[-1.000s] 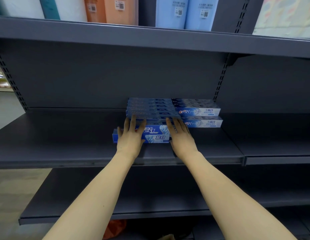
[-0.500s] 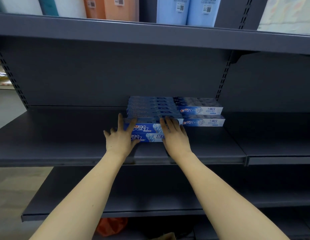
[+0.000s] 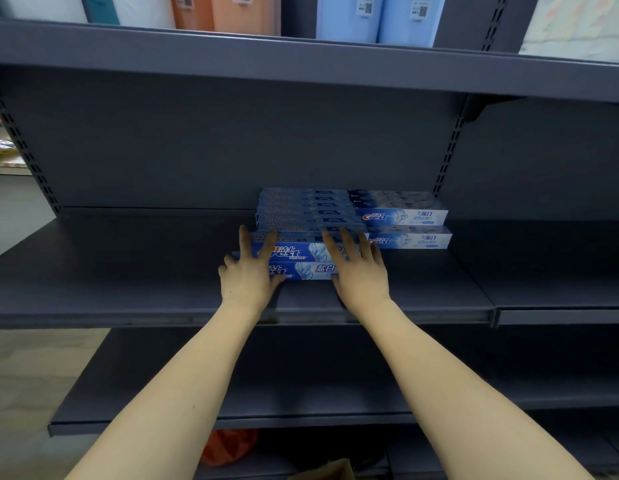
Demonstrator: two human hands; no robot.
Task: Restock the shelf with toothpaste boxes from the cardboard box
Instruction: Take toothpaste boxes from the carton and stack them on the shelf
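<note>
Both my left hand (image 3: 247,277) and right hand (image 3: 358,271) lie flat with fingers straight against the front pair of toothpaste boxes (image 3: 302,259) on the middle shelf (image 3: 128,271), pressing them square with the stack behind, I judge.

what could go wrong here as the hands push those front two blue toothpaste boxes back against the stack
1. The lower front box juts left of the upper front box, so an uneven push from the left hand and right hand may skew the pair.
2. Both hands press with straight fingers and grip nothing, so the upper one could slide off.
3. A hard push could disturb the back stack or nudge the neighbouring white-ended boxes.
</note>
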